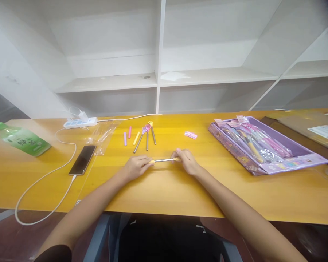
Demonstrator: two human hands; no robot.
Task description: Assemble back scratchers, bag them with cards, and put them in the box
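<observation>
No text, even on the bottle (24, 140), is legible.

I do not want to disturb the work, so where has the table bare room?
Bare table shows between the left forearm and right forearm; between the small rakes and the pink label; and between the right forearm and the purple box. Crowded: the left side, with the phone, bottle and power strip, and the patch around the rakes.

The rod (164, 160) looks like shiny metal, the bottle (26, 140) smooth plastic, the table (164, 196) faintly glossy wood.
</observation>
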